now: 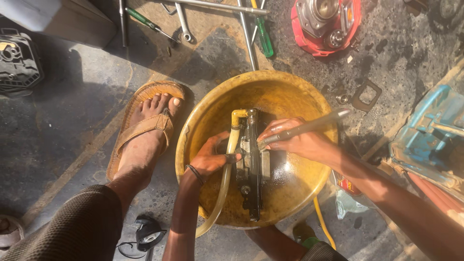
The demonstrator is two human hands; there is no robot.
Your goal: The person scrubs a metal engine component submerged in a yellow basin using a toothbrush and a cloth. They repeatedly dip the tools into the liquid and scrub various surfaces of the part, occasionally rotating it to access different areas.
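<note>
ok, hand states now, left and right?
Left hand: closed on the black metal part in the yellow basin.
Right hand: closed on a brush handle.

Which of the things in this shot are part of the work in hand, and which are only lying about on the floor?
In use: yellow basin, dark metal part, hose, brush, left hand, right hand.

Lying about: wrenches, green screwdriver, red engine part, blue casing, square gasket.

Viewpoint: the head camera is looking steeply down from above.
Centre: a yellow basin on the floor is filling mid-frame.
Nearness: it is sitting close, within arm's reach.
</note>
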